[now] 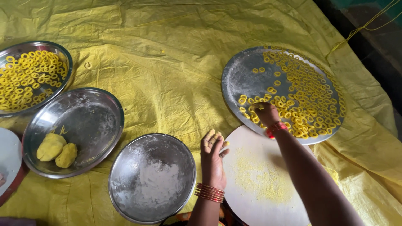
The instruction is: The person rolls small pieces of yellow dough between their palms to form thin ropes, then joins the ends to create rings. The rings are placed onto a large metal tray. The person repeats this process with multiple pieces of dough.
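My right hand (264, 113) reaches over the near rim of a large steel plate (243, 77) covered with several small yellow dough rings (307, 98), fingers pinched among the rings at its near edge. Whether it holds a ring is hidden. My left hand (212, 157) rests flat, fingers together and dusted with flour, on the left edge of a round white rolling board (259, 180) smeared with yellow dough crumbs. Red and gold bangles circle both wrists.
A steel plate with white flour (153, 178) lies left of my left hand. Another steel plate (83, 121) holds two yellow dough lumps (56, 148). A third plate (63, 54) at far left is full of rings. A yellow tarp (167, 54) covers everything.
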